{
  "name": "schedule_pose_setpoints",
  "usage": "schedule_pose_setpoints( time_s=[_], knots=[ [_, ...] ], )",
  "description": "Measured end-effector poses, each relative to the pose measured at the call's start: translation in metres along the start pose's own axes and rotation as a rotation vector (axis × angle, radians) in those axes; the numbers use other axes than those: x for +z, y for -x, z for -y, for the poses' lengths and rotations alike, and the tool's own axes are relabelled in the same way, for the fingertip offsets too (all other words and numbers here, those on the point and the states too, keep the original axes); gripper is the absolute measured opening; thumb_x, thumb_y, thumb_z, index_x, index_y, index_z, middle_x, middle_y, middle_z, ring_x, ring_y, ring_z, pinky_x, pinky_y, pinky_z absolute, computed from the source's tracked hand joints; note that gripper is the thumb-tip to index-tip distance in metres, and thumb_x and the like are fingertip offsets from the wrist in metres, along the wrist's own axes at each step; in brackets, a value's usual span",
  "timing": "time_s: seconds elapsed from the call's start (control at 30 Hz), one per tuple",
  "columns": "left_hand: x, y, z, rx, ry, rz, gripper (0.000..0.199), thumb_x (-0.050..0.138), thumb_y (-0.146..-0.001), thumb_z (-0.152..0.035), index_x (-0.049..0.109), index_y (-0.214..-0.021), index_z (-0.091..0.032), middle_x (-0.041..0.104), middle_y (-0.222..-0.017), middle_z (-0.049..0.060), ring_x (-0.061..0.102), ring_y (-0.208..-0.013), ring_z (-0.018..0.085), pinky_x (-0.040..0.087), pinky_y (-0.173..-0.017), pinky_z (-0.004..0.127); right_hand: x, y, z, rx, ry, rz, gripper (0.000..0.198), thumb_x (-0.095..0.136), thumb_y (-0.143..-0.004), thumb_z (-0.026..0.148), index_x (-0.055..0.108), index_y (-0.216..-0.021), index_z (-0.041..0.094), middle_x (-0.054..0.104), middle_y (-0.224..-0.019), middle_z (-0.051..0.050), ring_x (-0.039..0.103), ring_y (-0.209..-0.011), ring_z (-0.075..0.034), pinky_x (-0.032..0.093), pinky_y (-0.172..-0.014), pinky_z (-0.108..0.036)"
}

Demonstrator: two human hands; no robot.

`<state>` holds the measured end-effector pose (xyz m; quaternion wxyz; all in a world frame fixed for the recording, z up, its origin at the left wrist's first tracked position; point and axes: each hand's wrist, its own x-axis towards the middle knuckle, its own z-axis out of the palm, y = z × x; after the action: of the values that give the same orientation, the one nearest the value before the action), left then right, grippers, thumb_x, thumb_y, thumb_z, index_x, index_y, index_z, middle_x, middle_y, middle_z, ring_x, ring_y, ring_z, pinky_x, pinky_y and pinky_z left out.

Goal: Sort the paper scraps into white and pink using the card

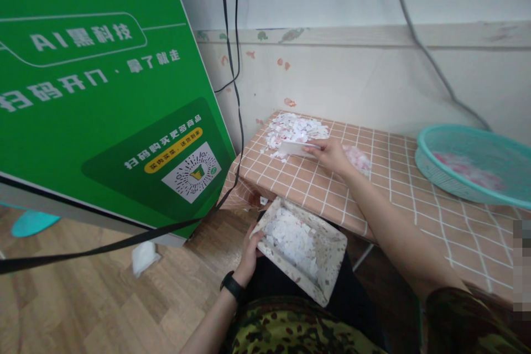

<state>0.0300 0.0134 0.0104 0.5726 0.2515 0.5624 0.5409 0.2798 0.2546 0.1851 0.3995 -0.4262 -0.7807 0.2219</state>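
A person seated at a table [390, 149], seen from their own head height. At the centre of the frame, the right hand [329, 155] pinches a flat white piece [294, 148] by its right end, against the near edge of a loose heap of white scraps [292, 128]. At lower centre, the left hand [251, 249] grips a speckled tray [332, 282] by its left side, fingers around the rim; the tray sits tilted over the lap, below the table's front edge, with more scraps lying inside.

The step looks like gathering scraps with the flat piece. To do it well, its long edge should lie flush with the cloth, moving in short, gentle strokes, since light scraps could scatter. The tray would best be brought close under the table's edge and levelled so its contents do not slide out. A pinkish heap [357, 159] lies just beside the right hand, so the wrist should stay clear of it.

Counted: two hands, one flat piece, one tray, two heaps on the table, one turquoise basket [427, 163] at right; the scraps are too many to count
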Motion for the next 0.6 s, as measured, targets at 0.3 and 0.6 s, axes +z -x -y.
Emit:
schedule_pose_setpoints(
  time_s=[0.3, 0.6],
  knots=[
    [0.0, 0.001, -0.002, -0.003, 0.011, -0.01, 0.052, 0.068, -0.076, -0.049, 0.062, -0.116, -0.017, 0.065, -0.091, 0.004, 0.062, -0.079, 0.024, 0.048, -0.056, 0.026, 0.0, 0.004, 0.012, 0.005, 0.011, 0.015, 0.034, 0.062, -0.088, 0.047, 0.081, -0.097, 0.019, 0.078, -0.088, -0.006, 0.069, -0.079, -0.023, 0.05, -0.074, -0.034],
    [0.003, 0.005, -0.008, 0.053, 0.01, 0.01, 0.044, 0.07, -0.076, -0.047, 0.067, -0.109, -0.018, 0.066, -0.086, 0.002, 0.061, -0.076, 0.022, 0.048, -0.061, 0.028, -0.009, 0.0, 0.002, 0.038, -0.004, 0.017, 0.037, 0.065, -0.085, 0.052, 0.079, -0.085, 0.018, 0.074, -0.078, -0.005, 0.063, -0.072, -0.021, 0.045, -0.064, -0.031]
  ],
)
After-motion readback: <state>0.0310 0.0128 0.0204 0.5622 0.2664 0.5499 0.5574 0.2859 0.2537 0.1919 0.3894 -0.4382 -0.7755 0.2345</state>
